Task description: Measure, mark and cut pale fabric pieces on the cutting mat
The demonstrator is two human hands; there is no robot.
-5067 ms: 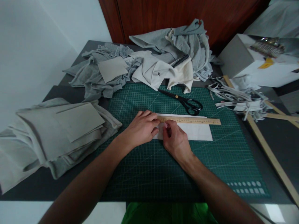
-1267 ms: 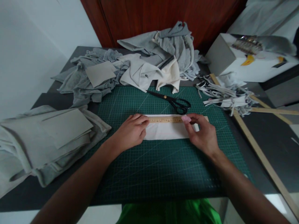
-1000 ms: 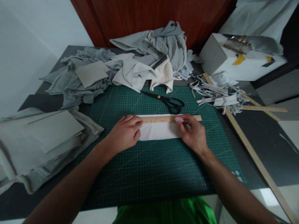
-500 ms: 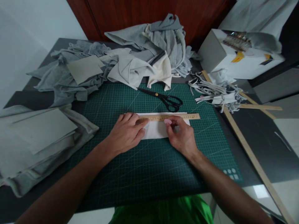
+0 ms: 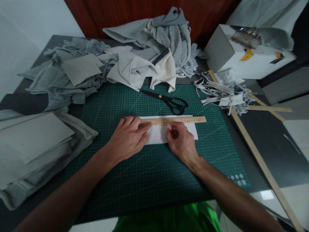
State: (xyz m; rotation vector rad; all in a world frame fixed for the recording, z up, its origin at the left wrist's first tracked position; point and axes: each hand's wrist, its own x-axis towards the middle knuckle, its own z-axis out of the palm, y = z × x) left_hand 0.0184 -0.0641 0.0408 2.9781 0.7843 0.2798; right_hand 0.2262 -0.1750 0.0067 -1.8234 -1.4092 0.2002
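A wooden ruler [image 5: 178, 120] lies across a white piece of fabric [image 5: 156, 135] on the green cutting mat [image 5: 149, 175]. My left hand [image 5: 127, 137] rests on the ruler's left part, fingers stretched out and pressing it down. Pinched in my right hand [image 5: 182, 140] is a small pink piece of tailor's chalk [image 5: 169, 127], held against the fabric at the ruler's near edge. My right fingertips hide part of the chalk. Black-handled scissors [image 5: 166, 100] lie just beyond the ruler, handles to the right.
Grey fabric [image 5: 70, 71] heaps along the back left, with more grey cloth [image 5: 169, 35] behind the mat. Pale card sheets [image 5: 33, 135] lie on folded cloth at left. Wooden strips [image 5: 256, 151] and cord scraps [image 5: 224, 91] sit right, near a white box [image 5: 241, 58].
My right hand has slid slightly left along the ruler's near edge with the chalk. The left hand stays pressed on the ruler. The view has shifted a little.
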